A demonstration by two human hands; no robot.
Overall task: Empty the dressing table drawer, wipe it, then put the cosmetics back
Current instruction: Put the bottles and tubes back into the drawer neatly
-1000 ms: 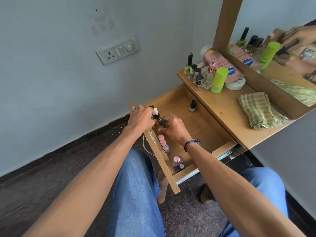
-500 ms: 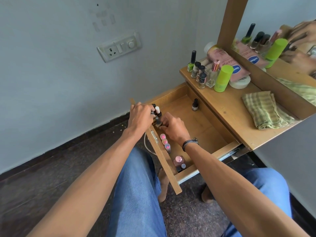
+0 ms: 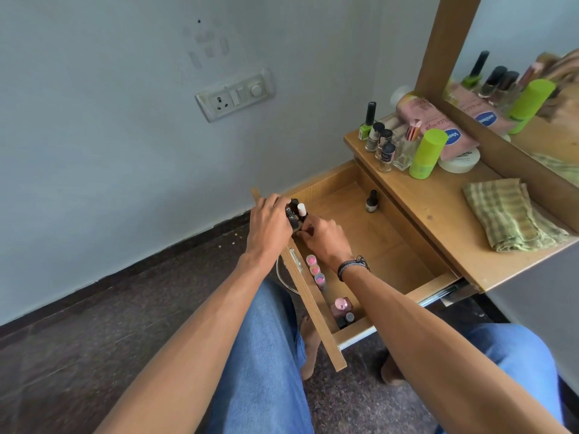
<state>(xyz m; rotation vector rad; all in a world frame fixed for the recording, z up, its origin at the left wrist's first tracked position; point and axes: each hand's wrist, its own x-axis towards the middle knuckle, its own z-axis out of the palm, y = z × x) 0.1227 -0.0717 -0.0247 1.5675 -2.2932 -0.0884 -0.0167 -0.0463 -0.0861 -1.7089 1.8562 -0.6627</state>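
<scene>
The drawer [image 3: 388, 245] is a shallow light-wood tray, pulled fully out from under the dressing table top [image 3: 438, 211]. Its front board runs along a line from 11 o'clock to 5 o'clock, and it opens toward 7 o'clock.

At the 11 o'clock end of that board stands a tight bunch of small bottles [image 3: 297, 214], upright, with dark caps and one white cap pointing up. The left hand [image 3: 271, 227] curls its fingers round the bunch from 9 o'clock. The right hand [image 3: 326, 242] pinches at its base from 4 o'clock; which bottle each finger holds cannot be told.

Along the board toward 5 o'clock stand three pink-topped tubes [image 3: 315, 270] in a row, then a pink bottle [image 3: 341, 306]. A lone dark bottle [image 3: 372, 202] stands upright at the drawer's 1 o'clock side. A folded checked cloth [image 3: 510, 214] lies on the top at 3 o'clock.
</scene>
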